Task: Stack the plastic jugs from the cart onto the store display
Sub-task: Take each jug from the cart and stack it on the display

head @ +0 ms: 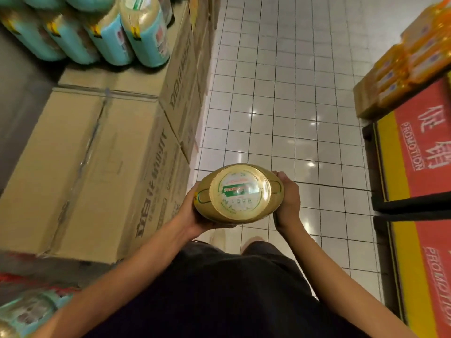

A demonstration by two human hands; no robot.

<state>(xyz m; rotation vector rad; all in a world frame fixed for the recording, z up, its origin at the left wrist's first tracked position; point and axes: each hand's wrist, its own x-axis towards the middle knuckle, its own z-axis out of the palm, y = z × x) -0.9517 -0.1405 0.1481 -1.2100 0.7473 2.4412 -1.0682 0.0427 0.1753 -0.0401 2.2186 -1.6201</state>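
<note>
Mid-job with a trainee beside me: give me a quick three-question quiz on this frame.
1. True or false: the left hand and right hand both hold the golden jug.
2. Multiple choice: the teal-labelled jugs lie on A) the floor, B) cardboard boxes, C) a cart.
3. Fill in: the red panels at right read "____".
Key: 1 true; 2 B; 3 PROMOTION.

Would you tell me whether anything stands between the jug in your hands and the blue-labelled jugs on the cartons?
Nothing visible does. The left hand and right hand hold the jug over open floor; only flat carton tops lie between it and the blue-labelled jugs.
</note>
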